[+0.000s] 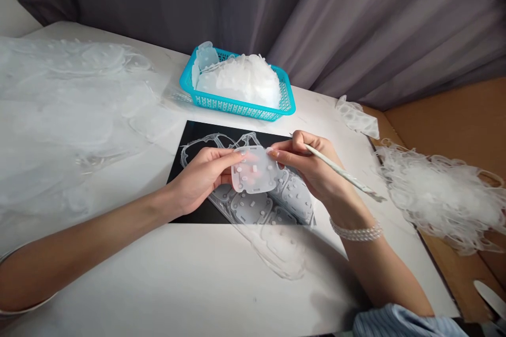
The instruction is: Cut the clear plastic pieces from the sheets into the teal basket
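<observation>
A translucent, rounded-square silicone piece with small raised bumps is held up in front of me. My left hand pinches its left edge between thumb and fingers. At its upper right corner, the thumb and finger of my right hand grip it. A slim white pen-like tool also rests in my right hand, its far end pointing to the lower right. Beneath lies a moulded translucent sheet with several similar pieces, partly hidden by my hands, on a black mat.
Behind the mat stands a blue basket heaped with translucent pieces. A large pile of translucent sheets covers the table's left side. To the right, a tangle of scrap frames lies by a cardboard box. Grey curtain hangs behind.
</observation>
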`<action>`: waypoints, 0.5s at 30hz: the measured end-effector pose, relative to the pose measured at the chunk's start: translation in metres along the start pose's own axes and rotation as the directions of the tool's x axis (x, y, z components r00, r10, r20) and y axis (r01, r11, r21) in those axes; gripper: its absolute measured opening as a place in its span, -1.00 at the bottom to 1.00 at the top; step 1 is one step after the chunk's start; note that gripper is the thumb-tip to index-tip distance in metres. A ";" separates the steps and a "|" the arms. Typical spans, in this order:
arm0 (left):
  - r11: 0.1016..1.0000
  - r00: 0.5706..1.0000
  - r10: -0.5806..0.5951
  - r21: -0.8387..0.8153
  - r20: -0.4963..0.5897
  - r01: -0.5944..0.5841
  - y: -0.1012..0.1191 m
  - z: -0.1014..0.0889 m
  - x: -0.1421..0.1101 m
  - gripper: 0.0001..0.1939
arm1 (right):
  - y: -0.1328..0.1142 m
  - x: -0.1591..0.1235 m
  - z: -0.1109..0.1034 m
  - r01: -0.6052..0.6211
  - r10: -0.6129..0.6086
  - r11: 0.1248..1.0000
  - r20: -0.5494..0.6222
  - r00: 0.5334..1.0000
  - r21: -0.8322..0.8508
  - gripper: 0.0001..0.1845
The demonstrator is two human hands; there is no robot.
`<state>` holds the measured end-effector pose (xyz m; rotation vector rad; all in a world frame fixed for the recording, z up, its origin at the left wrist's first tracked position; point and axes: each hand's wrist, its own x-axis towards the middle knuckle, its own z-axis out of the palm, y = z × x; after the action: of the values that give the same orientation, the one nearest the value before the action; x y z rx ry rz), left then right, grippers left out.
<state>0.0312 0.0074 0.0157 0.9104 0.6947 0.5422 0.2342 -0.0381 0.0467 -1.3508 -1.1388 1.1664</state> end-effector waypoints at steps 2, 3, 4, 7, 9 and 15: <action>1.000 1.000 0.005 -0.006 0.006 -0.005 0.000 0.000 0.000 -0.73 | 0.000 0.000 0.000 -0.010 0.010 1.000 -0.004 1.000 -0.014 -0.43; 1.000 1.000 0.008 -0.010 0.008 -0.008 -0.001 0.000 0.000 -0.73 | 0.000 0.001 0.000 -0.015 0.015 1.000 -0.006 1.000 -0.019 -0.44; 1.000 1.000 0.013 -0.014 0.009 -0.013 -0.001 -0.001 0.000 -0.73 | 0.000 0.001 0.000 -0.019 0.019 1.000 -0.008 1.000 -0.021 -0.44; 1.000 1.000 0.023 -0.019 0.011 -0.022 -0.003 -0.002 0.001 -0.71 | 0.000 0.002 -0.001 -0.032 0.032 0.999 -0.024 0.999 -0.012 -0.44; 0.999 1.000 -0.001 -0.050 0.010 0.002 -0.003 -0.003 0.003 -0.60 | -0.001 0.003 -0.002 -0.032 0.032 0.999 -0.044 0.999 -0.003 -0.45; 0.967 0.974 -0.217 -0.126 0.059 0.223 -0.001 -0.007 0.007 -0.28 | -0.001 0.005 -0.004 0.011 -0.005 0.998 -0.097 0.995 0.057 -0.43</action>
<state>0.0310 0.0155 0.0092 0.7092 0.7011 0.3642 0.2388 -0.0334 0.0472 -1.3428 -1.0329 1.1080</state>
